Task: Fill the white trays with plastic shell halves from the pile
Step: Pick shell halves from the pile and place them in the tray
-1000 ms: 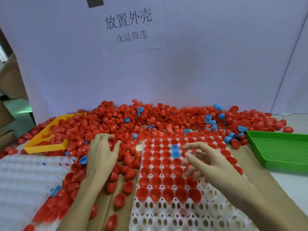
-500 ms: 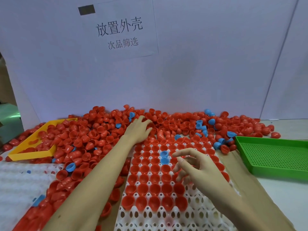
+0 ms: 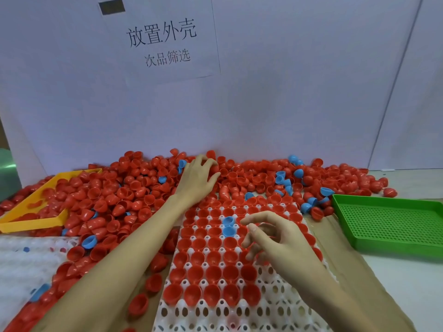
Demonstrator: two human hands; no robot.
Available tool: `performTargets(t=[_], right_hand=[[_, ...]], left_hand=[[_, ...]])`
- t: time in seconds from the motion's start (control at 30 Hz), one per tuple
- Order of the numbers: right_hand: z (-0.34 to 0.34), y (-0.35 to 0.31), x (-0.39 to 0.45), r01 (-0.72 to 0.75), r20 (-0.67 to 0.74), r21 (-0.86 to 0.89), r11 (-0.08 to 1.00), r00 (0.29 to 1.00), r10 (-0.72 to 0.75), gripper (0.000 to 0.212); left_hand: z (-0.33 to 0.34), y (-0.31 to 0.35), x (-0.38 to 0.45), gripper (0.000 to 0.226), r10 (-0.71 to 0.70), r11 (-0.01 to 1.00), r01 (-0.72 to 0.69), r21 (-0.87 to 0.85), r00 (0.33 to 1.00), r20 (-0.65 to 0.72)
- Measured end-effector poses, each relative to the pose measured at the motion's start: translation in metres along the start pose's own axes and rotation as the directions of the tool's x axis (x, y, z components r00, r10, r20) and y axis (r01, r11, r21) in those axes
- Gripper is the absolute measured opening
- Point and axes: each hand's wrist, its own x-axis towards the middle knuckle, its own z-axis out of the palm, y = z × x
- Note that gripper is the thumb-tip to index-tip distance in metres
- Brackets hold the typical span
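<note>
Your left hand (image 3: pixel 199 178) reaches far into the pile (image 3: pixel 134 192) by the back wall, its grip spread over red shell halves (image 3: pixel 242 180) with fingertips curling down onto them; whether it has one pinched yet, you cannot tell. Your right hand (image 3: pixel 273 238) hovers over the white tray (image 3: pixel 211 310), fingers loosely bent, and no shell shows between them.

Close the left grip on a single half, rim up if you can, so that it drops straight into a cup. Judging by the rows, the far part of the tray is filled and the near rows are bare, so bring it there. Two blue halves (image 3: pixel 227 226) sit among the red; check whether they belong.

The right palm hides several cups beneath it. A second white tray (image 3: pixel 21 264) at the left is cut off and partly buried. The yellow tray (image 3: pixel 31 221) is half covered too.
</note>
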Motion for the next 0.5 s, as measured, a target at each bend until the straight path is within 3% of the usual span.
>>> performTargets(t=[0.13,0.2,0.37,0.5], right_hand=[[0.000,-0.001,-0.002,0.015,-0.049,0.018,1.000,0.999,-0.014,0.018],[0.001,-0.001,-0.002,0.025,-0.087,0.028,0.999,0.996,-0.022,0.017],[0.008,-0.002,-0.004,0.050,-0.029,-0.043,0.998,0.998,-0.051,0.030],[0.010,-0.001,-0.007,0.131,0.062,-0.117,0.984,0.990,-0.125,0.028]], left_hand=[[-0.033,0.037,-0.055,0.009,0.172,0.942,-0.188,-0.279,0.982,-0.080],[-0.044,0.054,-0.091,0.010,0.200,0.901,-0.217,-0.377,0.976,-0.086],[-0.060,0.077,-0.163,0.039,0.053,0.810,-0.048,-0.585,0.999,-0.007],[-0.065,0.078,-0.177,0.049,0.010,0.794,-0.004,-0.608,1.000,0.007]])
